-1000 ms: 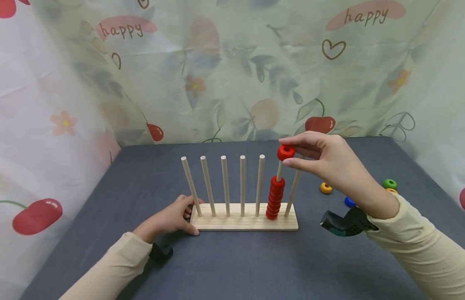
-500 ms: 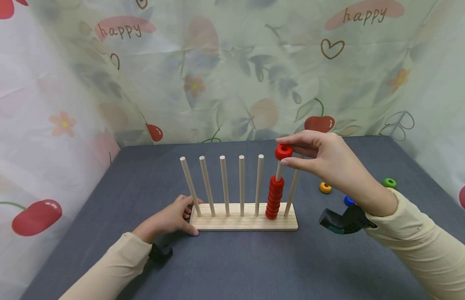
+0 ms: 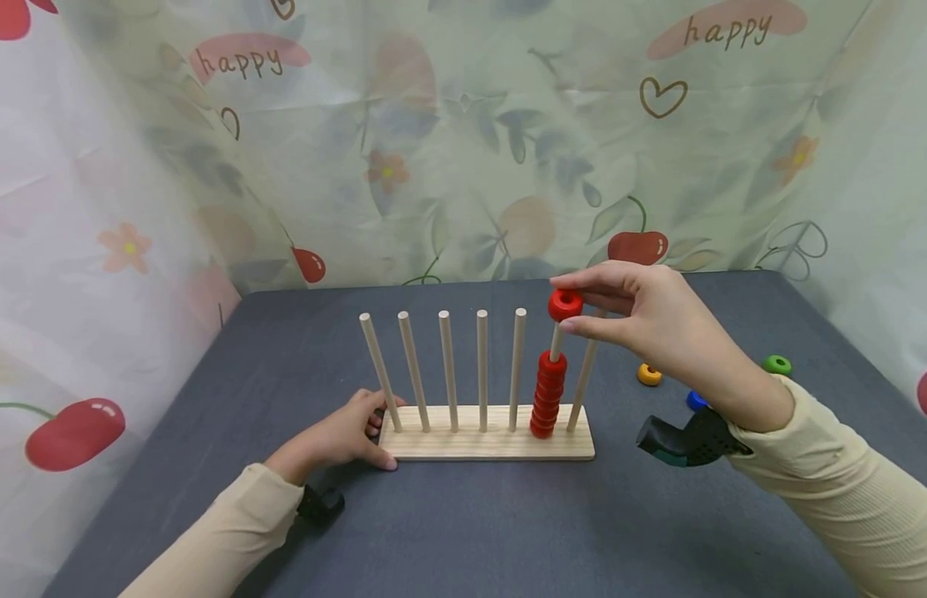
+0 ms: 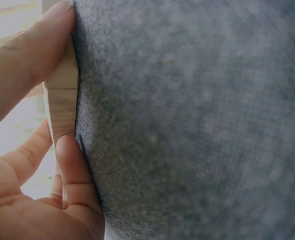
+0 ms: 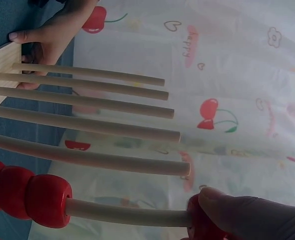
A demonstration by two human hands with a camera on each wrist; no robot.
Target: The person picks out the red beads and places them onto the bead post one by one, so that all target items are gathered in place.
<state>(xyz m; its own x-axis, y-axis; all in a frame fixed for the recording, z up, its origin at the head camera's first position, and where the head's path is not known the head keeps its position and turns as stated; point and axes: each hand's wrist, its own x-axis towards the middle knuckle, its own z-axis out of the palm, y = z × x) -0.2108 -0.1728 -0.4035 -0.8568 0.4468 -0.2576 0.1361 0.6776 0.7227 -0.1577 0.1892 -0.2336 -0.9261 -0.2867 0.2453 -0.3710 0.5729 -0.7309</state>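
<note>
My right hand (image 3: 639, 307) pinches a red wooden bead (image 3: 566, 305) between thumb and fingers at the top of the second peg from the right. Below it on that peg, a stack of red beads (image 3: 549, 394) reaches down to the base, with bare peg between. In the right wrist view the held bead (image 5: 201, 222) meets the peg's tip, partly hidden by the thumb. At the left end, my left hand (image 3: 347, 432) holds the pale wooden base (image 3: 463, 448), thumb on the front edge. The left wrist view shows thumb and fingers against the base's end (image 4: 63, 107).
Several bare pegs (image 3: 448, 370) rise left of the red stack, and one bare peg (image 3: 583, 374) stands to its right. On the dark table (image 3: 478, 531) lie a yellow bead (image 3: 649, 374), a blue bead (image 3: 697, 401) and a green bead (image 3: 777, 365), near the right forearm.
The right hand and its red bead have shifted very slightly left at the peg's top. The left hand and the base stay in place.
</note>
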